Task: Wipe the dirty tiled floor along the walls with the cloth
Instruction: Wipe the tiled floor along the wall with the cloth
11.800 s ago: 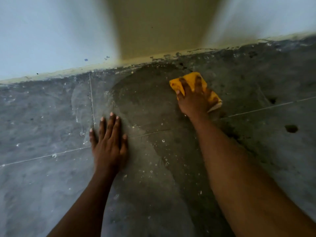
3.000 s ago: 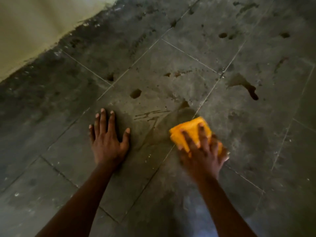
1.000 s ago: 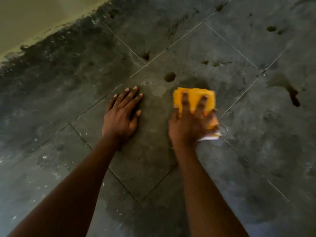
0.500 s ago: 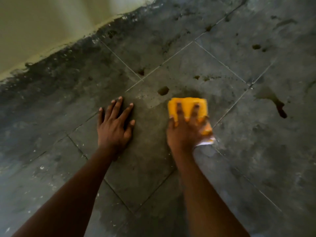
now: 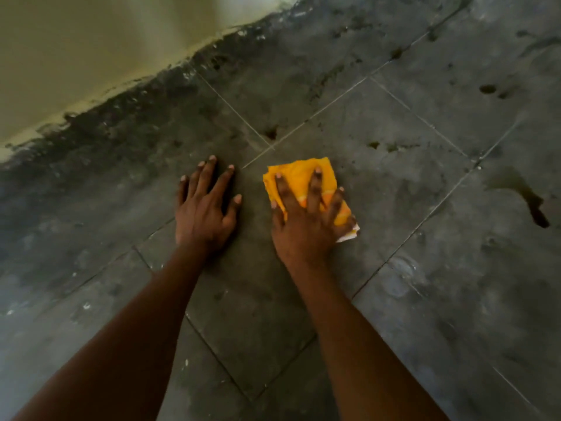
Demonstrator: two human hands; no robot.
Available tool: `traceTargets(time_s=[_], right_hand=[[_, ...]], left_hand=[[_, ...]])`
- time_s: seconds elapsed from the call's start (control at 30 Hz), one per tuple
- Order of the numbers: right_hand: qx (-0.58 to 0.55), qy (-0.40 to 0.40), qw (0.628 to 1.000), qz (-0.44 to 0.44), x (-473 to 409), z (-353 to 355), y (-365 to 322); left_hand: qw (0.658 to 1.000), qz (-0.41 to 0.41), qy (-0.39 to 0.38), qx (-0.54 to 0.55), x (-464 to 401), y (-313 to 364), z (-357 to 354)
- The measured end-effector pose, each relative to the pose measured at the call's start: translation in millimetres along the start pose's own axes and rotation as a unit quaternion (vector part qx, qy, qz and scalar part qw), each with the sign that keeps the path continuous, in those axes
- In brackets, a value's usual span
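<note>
A folded yellow cloth [image 5: 299, 174] lies flat on the grey tiled floor [image 5: 379, 189] near the middle of the view. My right hand [image 5: 306, 220] presses down on it with spread fingers, covering its near half. My left hand [image 5: 205, 208] rests flat on the tile just left of the cloth, fingers apart, holding nothing. The tile under both hands looks darker and damp. Dark dirt spots [image 5: 534, 208] mark the tiles to the right and beyond the cloth.
A pale wall [image 5: 91, 47] runs across the upper left, with a band of black grime [image 5: 121, 123] along its foot. Thin grout lines [image 5: 233, 107] cross the floor diagonally. More stained tiles [image 5: 485, 89] stretch to the upper right.
Over the last second my right hand slid the cloth a little toward the left, nearer my left hand, and the small dark spot ahead of it is gone. The view shifted slightly.
</note>
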State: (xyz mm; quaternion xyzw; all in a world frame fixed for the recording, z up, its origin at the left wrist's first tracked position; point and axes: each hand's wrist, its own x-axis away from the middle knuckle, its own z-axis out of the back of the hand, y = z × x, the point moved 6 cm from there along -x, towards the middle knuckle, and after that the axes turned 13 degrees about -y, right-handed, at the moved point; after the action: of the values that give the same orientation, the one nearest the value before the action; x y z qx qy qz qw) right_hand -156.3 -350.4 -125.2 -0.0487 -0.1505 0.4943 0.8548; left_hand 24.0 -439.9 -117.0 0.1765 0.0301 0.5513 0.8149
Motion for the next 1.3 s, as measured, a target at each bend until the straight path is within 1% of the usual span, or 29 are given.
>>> traceTargets(time_s=[0.07, 0.1, 0.2, 0.23, 0.27, 0.3, 0.37, 0.43, 0.47, 0.5, 0.57, 0.63, 0.67, 0.73, 0.8, 0.87, 0.93, 0.97, 1.03, 1.1, 1.17, 1.23, 1.27, 1.3], right_hand=[[0.026, 0.002, 0.999, 0.021, 13, 4, 20], [0.022, -0.002, 1.000, 0.012, 9, 7, 25], [-0.034, 0.002, 0.997, -0.075, -33, 14, 13], [-0.050, -0.002, 0.994, -0.093, -47, 14, 1], [-0.055, -0.008, 0.994, -0.093, -59, 12, -11], [-0.051, -0.012, 0.995, -0.080, -66, 11, -19], [-0.016, -0.015, 1.000, -0.020, -58, 12, -20], [0.042, -0.026, 0.997, 0.055, -26, 13, 1], [0.052, -0.037, 0.996, 0.070, -12, 14, 18], [0.051, -0.046, 0.996, 0.064, -7, 16, 32], [0.033, -0.037, 0.999, 0.011, -22, 23, 45], [-0.012, -0.028, 0.998, -0.054, -54, 22, 27], [-0.032, -0.027, 0.997, -0.070, -69, 21, 11], [-0.029, -0.010, 0.999, -0.037, -80, 20, -21], [0.019, -0.020, 0.999, 0.039, -65, 15, -33], [0.060, -0.031, 0.992, 0.109, -35, 14, -26], [0.066, -0.044, 0.989, 0.126, -19, 15, -11], [0.062, -0.044, 0.990, 0.116, -22, 16, -6], [0.059, -0.037, 0.995, 0.066, -36, 17, -10], [0.026, -0.019, 0.999, 0.007, -56, 18, -20], [0.006, -0.007, 0.999, -0.032, -77, 16, -32], [0.006, -0.016, 0.999, -0.040, -86, 14, -38], [0.017, -0.026, 0.999, -0.024, -85, 14, -40], [0.037, -0.034, 0.999, 0.011, -79, 14, -40]], left_hand=[[1.000, -0.002, -0.006, 0.004, 2, 3, 1], [1.000, -0.001, -0.008, 0.003, 1, 2, 3], [1.000, -0.001, -0.010, 0.001, -1, 0, 1], [1.000, -0.002, -0.011, -0.001, -1, 1, 0], [1.000, -0.001, -0.010, -0.002, -2, 0, -1], [1.000, -0.001, -0.010, -0.002, -3, 0, -3], [1.000, 0.001, -0.012, -0.002, -2, 0, -2], [1.000, 0.003, -0.015, 0.003, 0, 1, 1], [1.000, 0.002, -0.021, 0.007, 0, 2, 2], [0.999, 0.001, -0.031, 0.008, 0, 3, 4], [0.999, 0.001, -0.042, 0.004, 0, 2, 5], [0.999, 0.005, -0.045, 0.002, -1, -1, 2], [0.999, 0.003, -0.046, 0.005, -3, 0, 0], [0.999, 0.002, -0.041, 0.008, -2, -1, -2], [0.999, -0.001, -0.044, 0.012, -5, 0, -2], [0.999, -0.005, -0.048, 0.014, -6, -1, -1], [0.998, -0.011, -0.054, 0.011, -5, 0, 0], [0.998, -0.014, -0.057, 0.011, -5, 1, -1], [0.998, -0.012, -0.059, 0.006, -3, -1, -3], [0.998, -0.016, -0.057, -0.006, -3, -1, -5], [0.998, -0.020, -0.057, -0.013, -4, -2, -6], [0.998, -0.018, -0.062, -0.013, -6, -1, -7], [0.998, -0.017, -0.063, -0.012, -7, -1, -6], [0.998, -0.016, -0.064, -0.010, -6, 0, -6]])
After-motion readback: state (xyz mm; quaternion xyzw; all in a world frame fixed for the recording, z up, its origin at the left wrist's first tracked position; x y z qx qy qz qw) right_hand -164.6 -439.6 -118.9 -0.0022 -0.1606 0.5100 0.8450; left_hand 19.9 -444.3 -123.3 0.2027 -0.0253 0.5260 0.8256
